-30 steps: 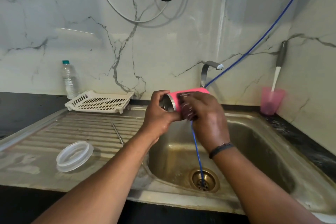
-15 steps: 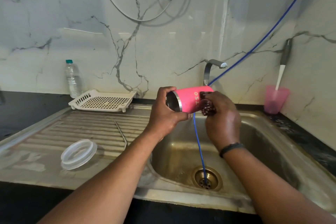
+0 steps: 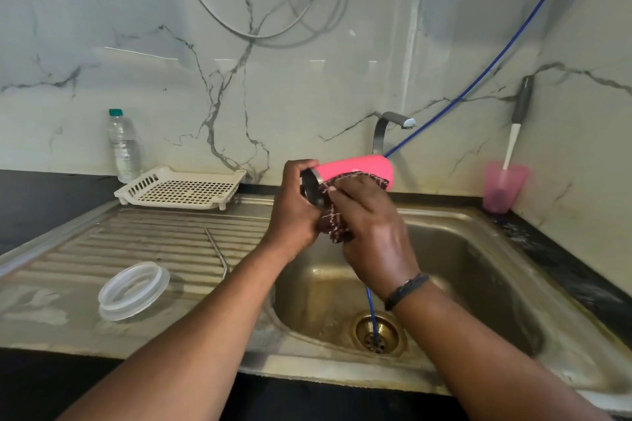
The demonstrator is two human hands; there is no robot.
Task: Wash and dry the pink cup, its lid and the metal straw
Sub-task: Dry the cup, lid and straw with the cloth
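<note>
The pink cup [image 3: 355, 166] lies on its side above the sink basin [image 3: 478, 270], its steel rim pointing left. My left hand [image 3: 294, 212] grips the cup at the rim end. My right hand [image 3: 369, 225] holds a dark red scrubbing cloth [image 3: 333, 225] pressed against the cup's near side. The clear lid [image 3: 131, 289] lies flat on the ribbed draining board. A thin metal straw [image 3: 217, 251] lies along the draining board to the right of the lid.
A white perforated tray [image 3: 181, 187] and a water bottle [image 3: 123, 146] stand at the back left. The tap [image 3: 390, 128] rises behind the cup. A blue hose [image 3: 371, 311] runs down into the drain. At the back right stands a pink tumbler [image 3: 503, 186] holding a brush.
My right hand has slid the cloth leftward along the cup from its base end toward the rim. The cup stays held on its side over the basin.
</note>
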